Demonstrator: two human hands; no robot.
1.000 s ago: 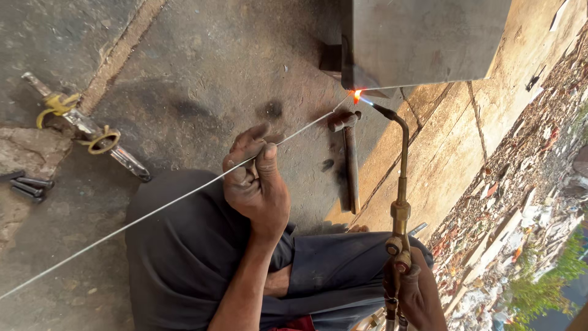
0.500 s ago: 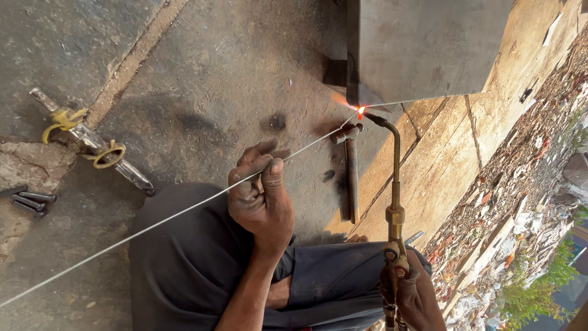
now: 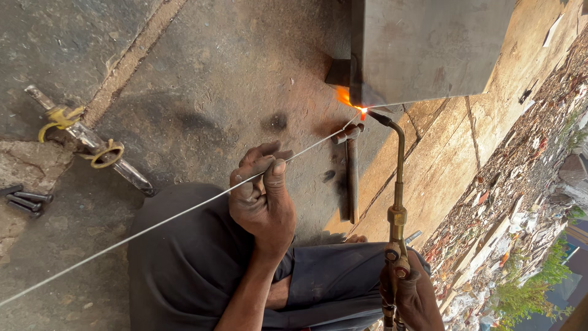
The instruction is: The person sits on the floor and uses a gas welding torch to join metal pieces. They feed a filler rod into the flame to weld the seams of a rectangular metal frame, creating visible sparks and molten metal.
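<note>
My left hand (image 3: 262,199) pinches a long thin filler rod (image 3: 153,225) that runs from the lower left up to the glowing joint. My right hand (image 3: 411,293) grips the brass gas torch (image 3: 398,184) by its handle. The torch's curved tip points at the lower edge of a grey metal box (image 3: 429,46). An orange flame (image 3: 352,103) burns where the rod's tip, the torch tip and the box's corner meet. My knees in dark trousers (image 3: 184,257) lie below both hands.
A metal bar with yellow rings (image 3: 86,141) lies on the concrete floor at left, with dark bolts (image 3: 27,201) near it. A short steel bar (image 3: 352,178) lies under the flame. Rubble and scrap (image 3: 520,202) cover the ground at right.
The view has shifted slightly and the box sits a little lower in it. The flame at the joint looks larger. Both hands keep the rod and torch at the same spot.
</note>
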